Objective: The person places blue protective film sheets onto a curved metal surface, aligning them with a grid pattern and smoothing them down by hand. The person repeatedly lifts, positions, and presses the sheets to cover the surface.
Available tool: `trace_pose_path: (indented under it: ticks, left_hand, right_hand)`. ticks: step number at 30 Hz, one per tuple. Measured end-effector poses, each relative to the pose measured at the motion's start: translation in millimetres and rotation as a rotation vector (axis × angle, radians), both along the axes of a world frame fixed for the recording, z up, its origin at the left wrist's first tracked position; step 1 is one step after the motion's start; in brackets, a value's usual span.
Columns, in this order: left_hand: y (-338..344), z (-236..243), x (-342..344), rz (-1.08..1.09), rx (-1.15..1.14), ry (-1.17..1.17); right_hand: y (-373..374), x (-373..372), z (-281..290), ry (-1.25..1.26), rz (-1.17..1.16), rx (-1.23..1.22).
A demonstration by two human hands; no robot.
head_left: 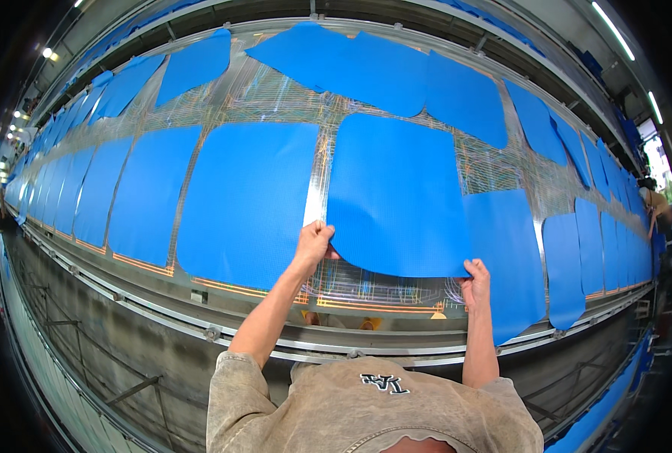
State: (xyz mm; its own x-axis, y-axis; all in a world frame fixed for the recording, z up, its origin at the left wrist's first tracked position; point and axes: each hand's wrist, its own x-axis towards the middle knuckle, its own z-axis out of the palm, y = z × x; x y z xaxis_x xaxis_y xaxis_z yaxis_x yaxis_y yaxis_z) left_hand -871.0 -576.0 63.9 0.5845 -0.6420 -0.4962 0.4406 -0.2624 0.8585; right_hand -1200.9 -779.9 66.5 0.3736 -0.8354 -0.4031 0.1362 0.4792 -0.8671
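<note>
A blue sheet with rounded corners (396, 196) is held by its near edge, which is lifted off the long table. My left hand (317, 243) is closed on its near left corner. At the near right corner my right hand (475, 282) is closed too, thumb up, pinching the sheet. Beneath the raised edge shows the table's surface (381, 288), covered in many fine coloured lines. Left of my left hand lies another blue sheet (249, 204), flat. Close beside my right hand, a further blue sheet (506, 257) hangs a little over the near edge.
Several more blue sheets lie in two rows along the table, some overlapping in the far row (366, 68). A metal rail (275, 351) runs along the near side. Far right, another person (657, 205) stands by the table. A walkway (117, 332) is at lower left.
</note>
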Motion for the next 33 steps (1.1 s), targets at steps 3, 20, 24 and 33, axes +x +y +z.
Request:
trace_pose_path:
  ticks: [3,20,24,33]
  left_hand:
    - [5.2,-12.2,-18.6,0.059,0.072,0.028]
    - [-24.4,47.8,-76.7,-0.466,0.021,-1.226]
    - [-21.2,39.8,-79.8,-0.489,-0.07,-1.259]
    - [-17.4,35.7,-81.1,-0.311,-0.14,-1.064]
  right_hand:
    - [5.0,-11.2,-23.8,0.012,0.001,0.056]
    - [-7.2,2.9,-31.9,0.422,0.077,0.09]
    - [-5.8,3.3,-30.1,0.421,0.079,0.09]
    - [-1.1,14.0,-19.6,0.493,0.04,0.087]
